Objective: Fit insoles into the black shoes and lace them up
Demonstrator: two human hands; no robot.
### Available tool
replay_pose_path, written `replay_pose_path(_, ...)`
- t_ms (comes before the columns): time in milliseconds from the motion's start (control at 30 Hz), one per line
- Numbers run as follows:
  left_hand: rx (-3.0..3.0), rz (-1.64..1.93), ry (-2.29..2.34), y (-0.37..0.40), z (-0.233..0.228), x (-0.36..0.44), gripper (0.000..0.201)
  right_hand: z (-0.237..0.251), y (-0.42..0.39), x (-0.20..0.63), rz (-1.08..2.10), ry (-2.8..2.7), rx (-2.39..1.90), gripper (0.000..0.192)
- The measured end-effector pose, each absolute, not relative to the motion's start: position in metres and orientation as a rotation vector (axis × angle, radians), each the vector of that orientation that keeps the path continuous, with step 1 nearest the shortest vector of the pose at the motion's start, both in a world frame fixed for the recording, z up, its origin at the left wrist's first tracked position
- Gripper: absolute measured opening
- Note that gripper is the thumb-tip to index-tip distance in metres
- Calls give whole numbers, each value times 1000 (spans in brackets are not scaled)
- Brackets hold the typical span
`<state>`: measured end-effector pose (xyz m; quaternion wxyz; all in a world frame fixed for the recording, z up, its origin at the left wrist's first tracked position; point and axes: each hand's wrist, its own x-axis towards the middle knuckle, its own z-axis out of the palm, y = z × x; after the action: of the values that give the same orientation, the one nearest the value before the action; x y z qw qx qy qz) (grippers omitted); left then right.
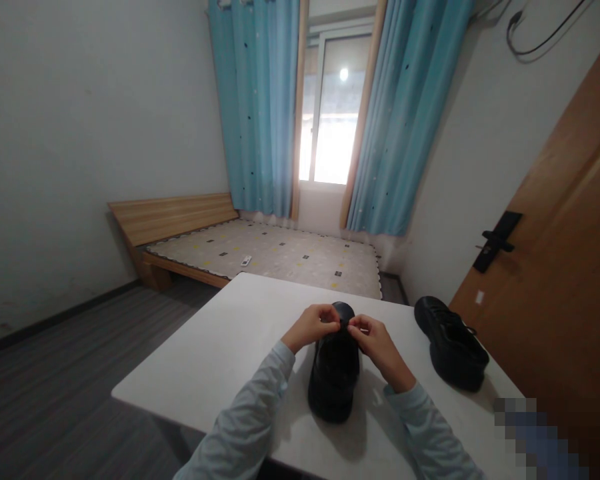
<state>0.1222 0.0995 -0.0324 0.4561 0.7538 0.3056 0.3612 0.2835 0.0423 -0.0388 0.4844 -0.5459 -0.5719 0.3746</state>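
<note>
A black shoe (334, 380) stands on the white table in front of me, its toe pointing away and its heel towards me. Both hands meet over its front, near the toe end of the lacing. My left hand (313, 325) is closed in a pinch on the left side, and my right hand (373, 337) pinches from the right, fingertips close together. What they grip seems to be the black shoelace, though it hardly stands out against the dark shoe. The matching black laced shoe (453, 347) rests on its sole to the right, apart from my hands.
The white table (205, 353) carries both shoes. Behind it is a low bed (280, 250) with a patterned mattress and a small white remote (247, 261). A wooden door (545, 267) with a black handle is close on the right. Blue curtains (260, 120) flank the window.
</note>
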Motion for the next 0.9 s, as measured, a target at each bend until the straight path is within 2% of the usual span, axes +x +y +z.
replay_pose_path(500, 1726, 686, 826, 106, -42, 119, 12, -39, 42, 306, 1282, -1337, -1330, 13)
replay_pose_path(900, 1780, 663, 797, 110, -44, 116, 11, -41, 43, 317, 1354, -1413, -1354, 8)
